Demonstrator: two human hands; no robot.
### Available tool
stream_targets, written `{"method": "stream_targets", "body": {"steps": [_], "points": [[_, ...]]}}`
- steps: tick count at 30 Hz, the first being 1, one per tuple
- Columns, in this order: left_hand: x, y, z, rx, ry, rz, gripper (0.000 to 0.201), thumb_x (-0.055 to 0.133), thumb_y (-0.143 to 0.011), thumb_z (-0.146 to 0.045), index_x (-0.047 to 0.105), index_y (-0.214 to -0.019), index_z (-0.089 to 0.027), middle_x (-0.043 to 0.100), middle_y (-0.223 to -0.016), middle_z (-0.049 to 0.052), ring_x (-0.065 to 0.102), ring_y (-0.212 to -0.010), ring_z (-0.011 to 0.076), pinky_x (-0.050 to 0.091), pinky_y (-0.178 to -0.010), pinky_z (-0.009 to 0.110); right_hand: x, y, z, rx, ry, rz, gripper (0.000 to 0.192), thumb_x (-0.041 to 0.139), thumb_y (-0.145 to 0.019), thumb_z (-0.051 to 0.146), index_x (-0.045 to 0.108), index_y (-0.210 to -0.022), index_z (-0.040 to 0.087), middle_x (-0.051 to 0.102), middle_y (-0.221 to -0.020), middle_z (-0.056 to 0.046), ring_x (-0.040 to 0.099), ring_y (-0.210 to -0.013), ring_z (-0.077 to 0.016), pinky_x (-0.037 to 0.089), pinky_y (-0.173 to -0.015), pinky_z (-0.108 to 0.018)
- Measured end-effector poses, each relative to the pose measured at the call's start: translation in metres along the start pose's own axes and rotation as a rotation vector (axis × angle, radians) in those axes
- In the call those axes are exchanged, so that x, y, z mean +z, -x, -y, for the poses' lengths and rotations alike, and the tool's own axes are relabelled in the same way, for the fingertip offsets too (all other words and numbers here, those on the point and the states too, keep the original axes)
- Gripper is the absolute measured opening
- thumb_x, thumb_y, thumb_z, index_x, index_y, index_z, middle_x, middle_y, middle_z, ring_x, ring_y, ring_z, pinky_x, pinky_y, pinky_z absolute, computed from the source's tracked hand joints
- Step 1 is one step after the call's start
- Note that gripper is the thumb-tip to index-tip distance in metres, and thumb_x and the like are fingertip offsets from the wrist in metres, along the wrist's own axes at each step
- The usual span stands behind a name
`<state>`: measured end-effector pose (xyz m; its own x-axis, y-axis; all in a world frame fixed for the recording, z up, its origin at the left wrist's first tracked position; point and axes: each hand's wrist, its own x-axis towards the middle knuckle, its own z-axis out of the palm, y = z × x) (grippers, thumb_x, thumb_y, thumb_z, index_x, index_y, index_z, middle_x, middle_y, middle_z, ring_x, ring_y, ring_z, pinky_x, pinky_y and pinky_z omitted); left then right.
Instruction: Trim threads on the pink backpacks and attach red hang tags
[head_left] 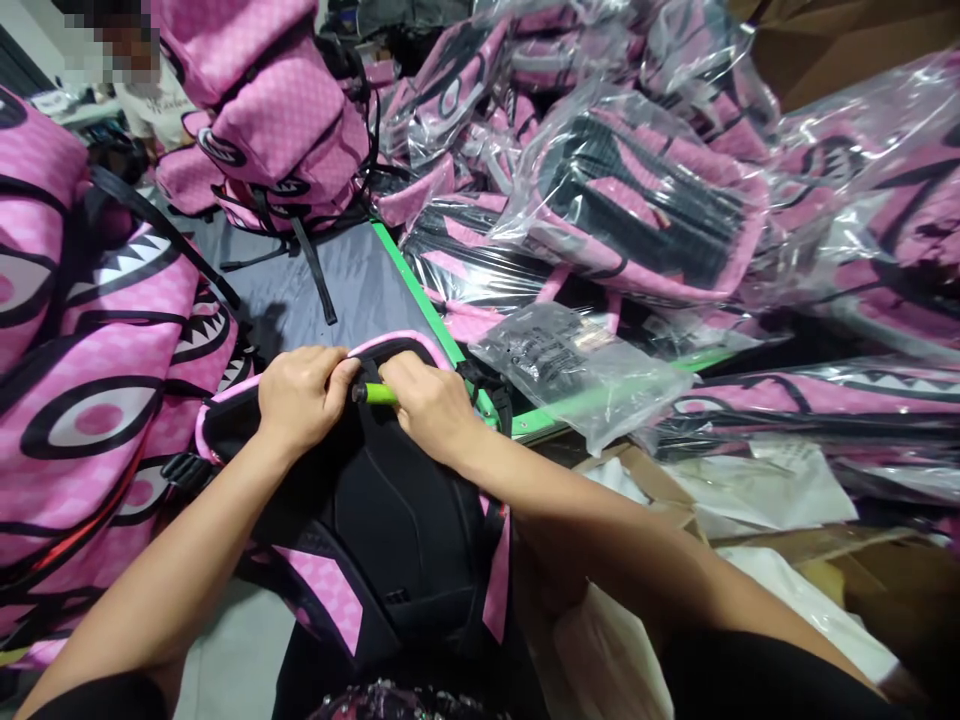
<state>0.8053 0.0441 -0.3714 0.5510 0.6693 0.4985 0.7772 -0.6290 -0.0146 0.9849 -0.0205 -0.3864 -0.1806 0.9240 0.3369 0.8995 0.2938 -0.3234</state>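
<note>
At lower centre of the frame a pink and black padded backpack (390, 540) lies back-panel up against the person's body, which steadies it. The left hand (300, 398) pinches the top rim closed, bracing the fabric. The right hand (429, 402) is clenched around a small green-handled tool (375, 394), its tip hidden between the hands. Loose pink backpacks (97, 330) crowd the left; plastic-bagged pink backpacks (637, 200) pile up across the upper right, beyond the grey table (337, 280) with its green edge.
</note>
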Motion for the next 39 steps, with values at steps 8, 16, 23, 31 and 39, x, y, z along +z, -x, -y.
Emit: {"method": "stream_targets", "body": {"steps": [8,16,23,31,39], "points": [[-0.005,-0.001,0.004,-0.053,0.046,0.082,0.053,0.031,-0.099,-0.05,0.075,-0.101,-0.02,0.077,-0.095,0.008,0.07,-0.088,0.0229,0.046,-0.072,0.032,-0.02,-0.007,-0.014,-0.075,-0.18,0.177,0.022,0.048,-0.084,0.003,0.062,-0.094,0.016,0.06,-0.092,-0.003,0.056,-0.083,-0.0157,0.033,-0.067,-0.026],[-0.012,-0.021,0.005,-0.106,0.087,0.327,0.059,0.034,-0.094,-0.063,0.072,-0.106,-0.02,0.075,-0.103,0.009,0.069,-0.097,0.0268,0.046,-0.075,0.033,-0.03,0.069,-0.039,-0.214,0.248,0.654,0.026,0.043,-0.09,0.0,0.062,-0.099,0.016,0.06,-0.1,-0.007,0.057,-0.072,-0.0149,0.02,-0.055,-0.031],[-0.039,-0.02,0.039,-0.23,0.115,0.727,0.072,0.054,-0.071,-0.083,0.066,-0.112,-0.025,0.075,-0.1,0.006,0.069,-0.093,0.0269,0.044,-0.07,0.028,-0.02,0.062,-0.039,-0.192,0.275,0.594,0.029,0.045,-0.085,-0.001,0.061,-0.101,0.018,0.062,-0.105,-0.007,0.062,-0.075,-0.016,0.029,-0.056,-0.03],[-0.098,-0.022,-0.021,-0.097,-0.124,0.468,0.059,0.055,-0.079,-0.074,0.071,-0.102,-0.022,0.075,-0.088,0.011,0.071,-0.088,0.0312,0.044,-0.066,0.033,-0.053,0.133,-0.044,0.158,-0.428,0.362,0.035,0.045,-0.074,0.007,0.061,-0.101,0.022,0.068,-0.098,-0.006,0.068,-0.085,-0.0214,0.053,-0.074,-0.033],[-0.243,-0.091,-0.086,0.038,-0.338,-0.045,0.062,0.059,-0.077,-0.073,0.074,-0.105,-0.019,0.071,-0.098,0.002,0.069,-0.105,0.033,0.049,-0.085,0.042,-0.126,0.14,-0.007,0.44,-0.85,0.158,0.038,0.066,-0.077,0.042,0.063,-0.107,0.02,0.073,-0.089,-0.01,0.071,-0.074,-0.0237,0.058,-0.07,-0.035]]}}
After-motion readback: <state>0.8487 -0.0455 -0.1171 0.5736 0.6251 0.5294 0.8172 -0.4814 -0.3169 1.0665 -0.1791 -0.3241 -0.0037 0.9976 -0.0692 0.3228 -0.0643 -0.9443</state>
